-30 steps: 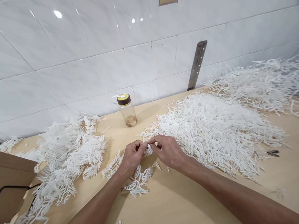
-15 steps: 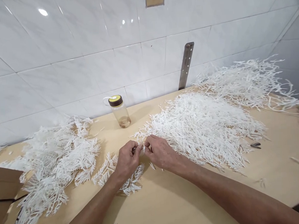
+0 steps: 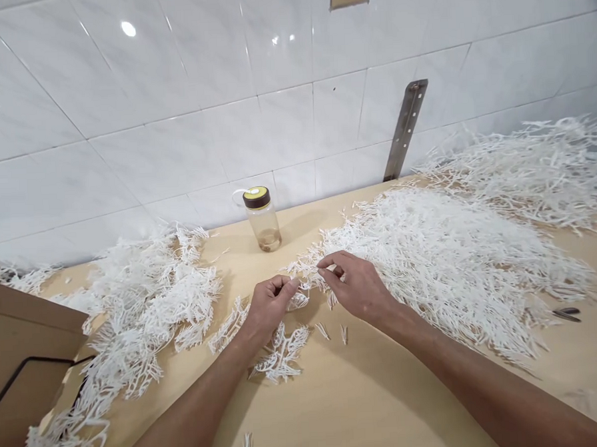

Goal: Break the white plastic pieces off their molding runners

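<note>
My left hand [image 3: 272,303] is closed in a pinch, with white plastic-looking strands [image 3: 299,298] at its fingertips. To its right, my right hand [image 3: 356,286] curls thumb and forefinger toward each other at the near left edge of a big pile of short white strands [image 3: 445,262]. Whatever lies between the right fingertips is too small to make out. Below the left wrist lies a loose cluster of white strands [image 3: 281,358]. Two tiny strand bundles [image 3: 323,331] rest on the table between the forearms.
A clear bottle [image 3: 264,226] with a yellow and brown lid stands near the tiled wall. Another white strand heap [image 3: 152,291] spreads at left, beside a cardboard box [image 3: 29,344]. Longer strands [image 3: 530,164] lie back right. A metal strip [image 3: 406,131] leans on the wall; a small dark tool [image 3: 567,314] lies right.
My hands have drawn apart; the right has moved off to the right of the left. Small bundles now show on the table between my forearms. The view has shifted left.
</note>
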Available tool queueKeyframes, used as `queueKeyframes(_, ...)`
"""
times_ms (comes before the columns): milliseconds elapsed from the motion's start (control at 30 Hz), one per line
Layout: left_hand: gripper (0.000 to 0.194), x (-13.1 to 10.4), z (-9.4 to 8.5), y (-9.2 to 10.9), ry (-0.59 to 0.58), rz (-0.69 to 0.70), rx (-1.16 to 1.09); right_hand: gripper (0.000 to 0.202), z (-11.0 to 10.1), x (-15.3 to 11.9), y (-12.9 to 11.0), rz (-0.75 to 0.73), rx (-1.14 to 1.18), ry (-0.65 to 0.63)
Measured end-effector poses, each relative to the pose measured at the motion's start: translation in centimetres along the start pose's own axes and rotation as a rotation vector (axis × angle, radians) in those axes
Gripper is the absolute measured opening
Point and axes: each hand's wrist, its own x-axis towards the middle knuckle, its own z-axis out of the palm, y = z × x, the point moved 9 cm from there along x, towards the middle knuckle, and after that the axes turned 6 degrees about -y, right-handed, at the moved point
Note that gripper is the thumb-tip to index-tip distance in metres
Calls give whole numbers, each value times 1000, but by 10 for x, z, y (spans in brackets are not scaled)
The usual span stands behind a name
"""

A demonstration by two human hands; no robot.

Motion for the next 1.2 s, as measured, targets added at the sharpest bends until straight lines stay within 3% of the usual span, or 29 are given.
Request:
queueKeyframes(133,44,0,2,-3,-9,-55,-99,15,15,-4,-10,-17,145,-129)
queueKeyframes(300,44,0,3,-5,-1,-89,-121,12,23,-6,-14,-31,194,-166)
queueKeyframes(500,45,-2,8,-4,-56,-116,-161,10,20,-9,-24,-137,141,-83)
queueKeyframes(967,47,-1,6,-9,-38,-153,-251,14,16,-15,-37,-374,55,60)
queueKeyframes(1200,43,-2,8,-8,-42,-160,-254,14,20,-17,-40,-352,-44,94)
